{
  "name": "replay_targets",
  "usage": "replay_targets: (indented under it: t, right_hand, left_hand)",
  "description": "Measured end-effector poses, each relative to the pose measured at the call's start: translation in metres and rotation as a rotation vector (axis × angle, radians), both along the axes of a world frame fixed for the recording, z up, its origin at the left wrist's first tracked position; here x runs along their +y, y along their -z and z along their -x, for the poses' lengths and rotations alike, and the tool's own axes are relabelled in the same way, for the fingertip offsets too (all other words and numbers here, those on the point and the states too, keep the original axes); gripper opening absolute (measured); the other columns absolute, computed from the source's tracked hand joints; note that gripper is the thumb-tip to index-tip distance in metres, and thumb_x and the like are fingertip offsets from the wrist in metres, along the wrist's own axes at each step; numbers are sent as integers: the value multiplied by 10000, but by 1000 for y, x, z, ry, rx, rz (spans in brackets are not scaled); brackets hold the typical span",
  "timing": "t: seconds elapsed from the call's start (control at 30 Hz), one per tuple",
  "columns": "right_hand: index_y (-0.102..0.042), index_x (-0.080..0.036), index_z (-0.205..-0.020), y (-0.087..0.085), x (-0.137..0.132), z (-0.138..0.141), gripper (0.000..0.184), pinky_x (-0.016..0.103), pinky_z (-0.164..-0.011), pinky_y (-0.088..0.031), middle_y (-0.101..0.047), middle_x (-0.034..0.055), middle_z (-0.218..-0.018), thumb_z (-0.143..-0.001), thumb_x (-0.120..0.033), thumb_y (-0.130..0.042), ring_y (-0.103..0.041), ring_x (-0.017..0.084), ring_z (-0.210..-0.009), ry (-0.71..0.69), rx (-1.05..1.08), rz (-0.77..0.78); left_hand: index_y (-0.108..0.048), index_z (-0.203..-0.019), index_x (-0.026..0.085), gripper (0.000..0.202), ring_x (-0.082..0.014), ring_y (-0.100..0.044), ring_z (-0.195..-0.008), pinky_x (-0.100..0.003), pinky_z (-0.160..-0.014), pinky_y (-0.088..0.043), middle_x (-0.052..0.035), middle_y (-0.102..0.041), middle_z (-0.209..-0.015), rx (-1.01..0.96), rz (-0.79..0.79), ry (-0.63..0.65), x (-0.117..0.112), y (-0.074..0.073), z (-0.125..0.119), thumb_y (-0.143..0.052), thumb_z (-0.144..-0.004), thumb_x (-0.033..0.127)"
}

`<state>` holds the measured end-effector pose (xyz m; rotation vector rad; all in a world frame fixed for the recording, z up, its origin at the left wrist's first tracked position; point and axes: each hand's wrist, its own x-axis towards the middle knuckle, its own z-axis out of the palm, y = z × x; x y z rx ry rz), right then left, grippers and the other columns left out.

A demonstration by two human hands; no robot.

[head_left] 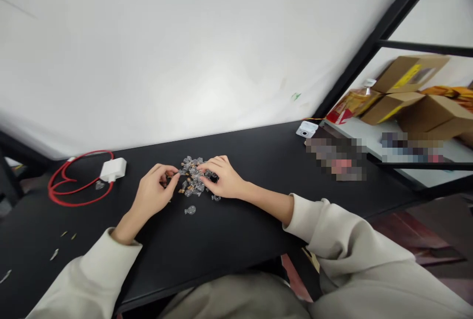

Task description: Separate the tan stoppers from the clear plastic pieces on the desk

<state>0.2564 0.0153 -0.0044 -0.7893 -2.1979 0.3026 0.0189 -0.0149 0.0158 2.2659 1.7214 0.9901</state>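
Observation:
A small heap of clear, bulb-shaped glass pieces (pixel 192 177) lies on the black table (pixel 229 230) in front of me. My left hand (pixel 153 195) is at the heap's left edge with its fingers pinched on a tiny piece I cannot make out. My right hand (pixel 221 177) rests on the heap's right side, fingers curled down onto the pieces. One clear piece (pixel 189 209) lies apart, just nearer to me than the heap. Both arms wear cream sleeves.
A white charger (pixel 113 169) with a coiled red cable (pixel 68 184) lies at the left. Small scraps (pixel 54 254) dot the near left. A small white camera (pixel 306 130) sits at the back right. Cardboard boxes (pixel 414 97) stand on a white shelf beyond a black frame.

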Motion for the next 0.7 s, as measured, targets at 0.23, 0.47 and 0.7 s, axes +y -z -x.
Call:
replay_targets:
  t: [0.23,0.47,0.7]
  right_hand:
    - [-680,-188,-1046,-11,-6,5,198,374,-943,-336,-684,72,-1028,-871,-279,-658,-577,189,-1005,89,-110,141]
    - [-688,-197,-997,-41,-53,43,187,402,-950,-399,-674,69,-1051,-882,-339,-649,-599,196,-1000,34,7,166]
    - [-556,-164,-826,-54,-93,100,150,224,-601,-407,-582,-5,-722,-932,-257,-504,-502,100,-623,-171,235,296]
  left_hand:
    - [-680,-823,183,254,-151,-566,-650,-274,-670,-461,-37,-657,-816,-64,-42,-18,24,-30,2,-447,-740,123]
    - [-470,-511,177,163,-129,-444,-536,-251,-552,-323,13,-436,-501,-435,53,-167,74,-51,-27,-393,-626,91]
    - [-518,-533,179,230,-157,-496,-616,-287,-629,-360,-26,-487,-548,-394,64,-374,117,-57,-39,-431,-729,95]
